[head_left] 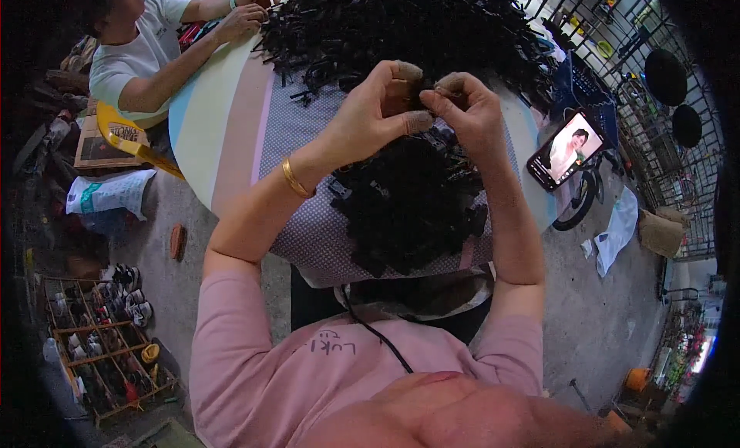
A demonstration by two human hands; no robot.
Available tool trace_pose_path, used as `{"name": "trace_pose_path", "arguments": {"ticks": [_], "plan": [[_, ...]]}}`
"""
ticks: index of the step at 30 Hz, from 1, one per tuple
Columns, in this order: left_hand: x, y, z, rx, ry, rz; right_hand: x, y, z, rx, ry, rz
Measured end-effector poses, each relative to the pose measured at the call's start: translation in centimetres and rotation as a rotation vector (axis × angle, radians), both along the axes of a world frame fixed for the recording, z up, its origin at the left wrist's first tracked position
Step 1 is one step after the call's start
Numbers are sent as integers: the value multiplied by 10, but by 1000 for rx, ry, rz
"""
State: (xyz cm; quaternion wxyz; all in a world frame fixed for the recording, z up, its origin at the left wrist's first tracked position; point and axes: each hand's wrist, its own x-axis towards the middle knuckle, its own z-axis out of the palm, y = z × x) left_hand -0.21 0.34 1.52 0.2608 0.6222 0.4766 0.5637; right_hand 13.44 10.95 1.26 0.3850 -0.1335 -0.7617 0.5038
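Over the table, my left hand point(388, 102) is closed, thumb and fingers curved round something small and dark. Close to its right, my right hand point(467, 115) pinches at the same spot with thumb and forefinger. What they hold blends into the black parts behind it, so its shape cannot be told. Several of my fingertips look wrapped in a greyish covering. Below my hands, at the near edge of the table, lies a heap of small black parts point(408, 205). A larger pile of similar black parts point(385, 28) spreads over the far side.
A striped and dotted cloth point(231, 139) covers the round table. A lit phone point(566, 149) stands at its right, near a dark blue crate point(582, 89). At the far left a co-worker point(146, 55) reaches to the pile's edge. A shoe rack point(100, 340) stands on the floor at left.
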Motion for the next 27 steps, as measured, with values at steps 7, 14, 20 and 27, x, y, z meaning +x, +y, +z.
{"name": "trace_pose_path", "arguments": {"ticks": [7, 14, 20, 27], "plan": [[0, 3, -7, -7, -255, 11, 4, -4, 9, -469, -80, 163], [2, -1, -4, -61, -286, 50, -1, -13, 2, -183, -101, 29], [6, -2, -2, -16, -203, 110, 2, -14, 7, -247, -129, 116], [11, -9, 1, 316, 286, 364, 3, -22, 9, -265, -150, 149]]}}
